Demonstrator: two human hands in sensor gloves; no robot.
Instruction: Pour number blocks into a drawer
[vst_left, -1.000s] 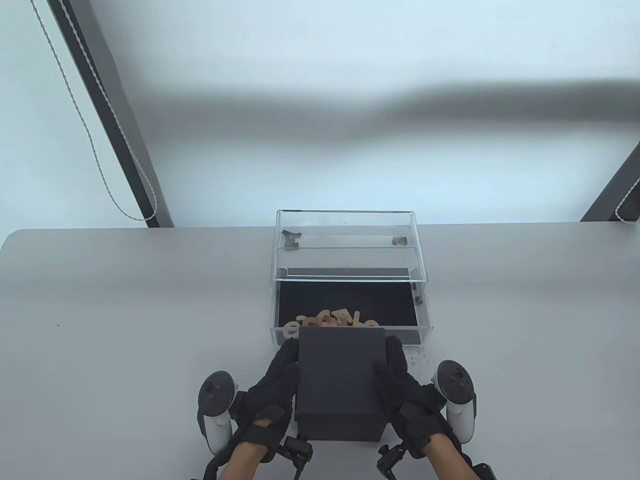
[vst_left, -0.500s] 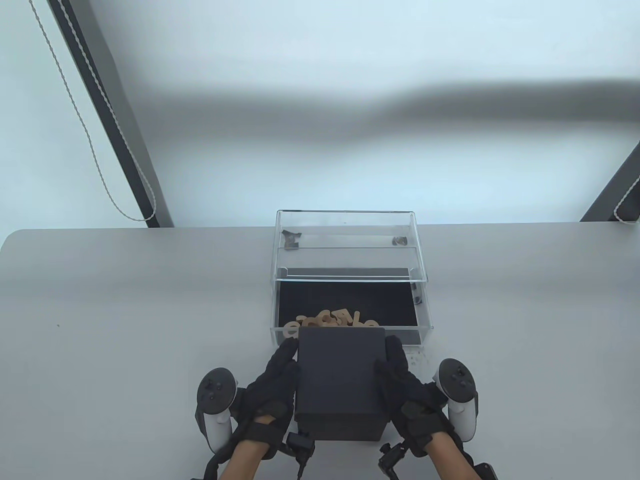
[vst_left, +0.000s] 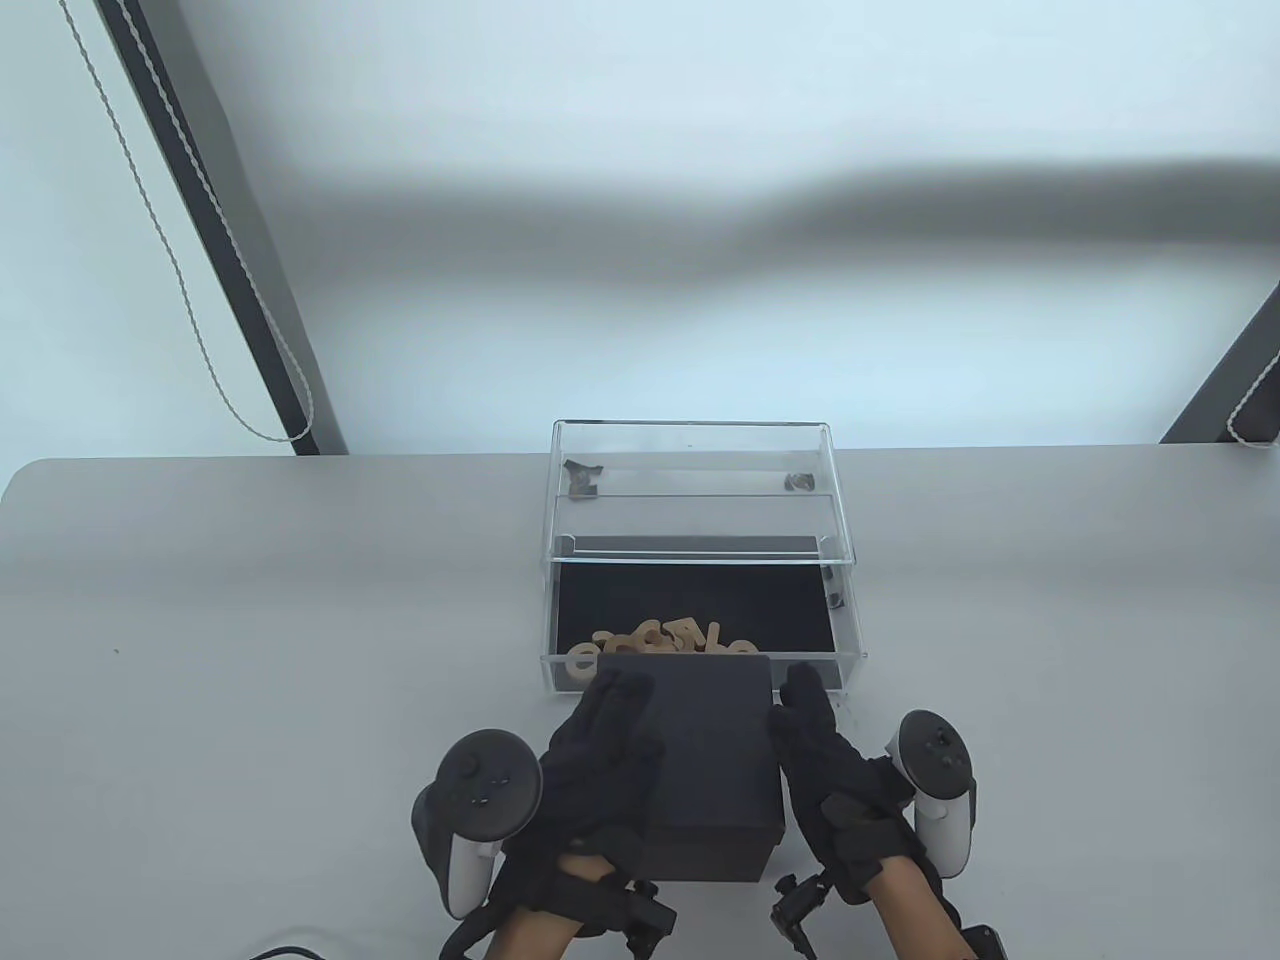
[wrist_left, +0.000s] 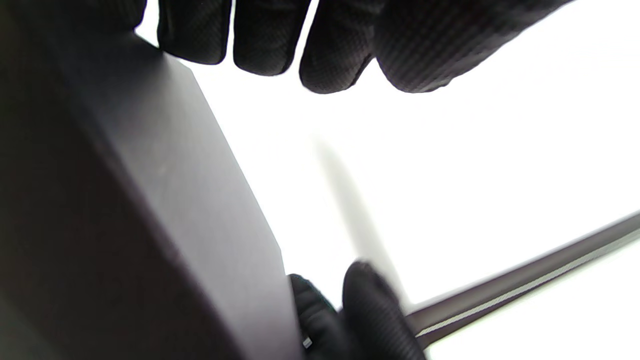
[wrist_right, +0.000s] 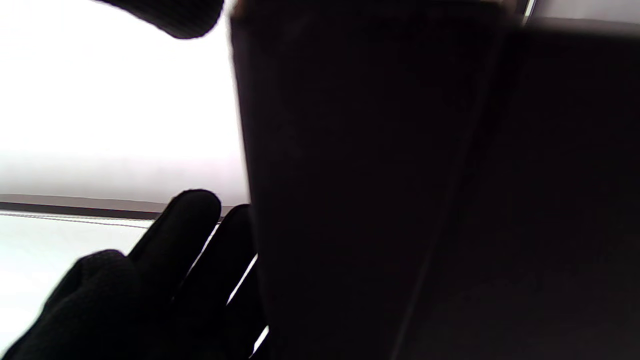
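Note:
A black box (vst_left: 712, 770) is tipped bottom-up with its mouth at the front wall of the clear drawer (vst_left: 700, 672). Several wooden number blocks (vst_left: 660, 637) lie on the drawer's black liner just beyond the box. My left hand (vst_left: 600, 745) lies over the box's upturned bottom and left edge, fingers spread. In the left wrist view its fingertips (wrist_left: 335, 55) reach past the box (wrist_left: 125, 225). My right hand (vst_left: 815, 745) is stretched along the box's right side, fingers straight. In the right wrist view the box (wrist_right: 360, 190) fills the frame and one fingertip (wrist_right: 175, 15) stands clear of it.
The drawer stands pulled out of a clear acrylic case (vst_left: 690, 470) at the table's far middle. The grey table (vst_left: 250, 620) stretches left and right of it. Window frames and blind cords hang behind the far edge.
Both hands gripped the box's sides before. My left hand has slid up onto its upturned bottom, and my right hand has moved off its side a little to the right.

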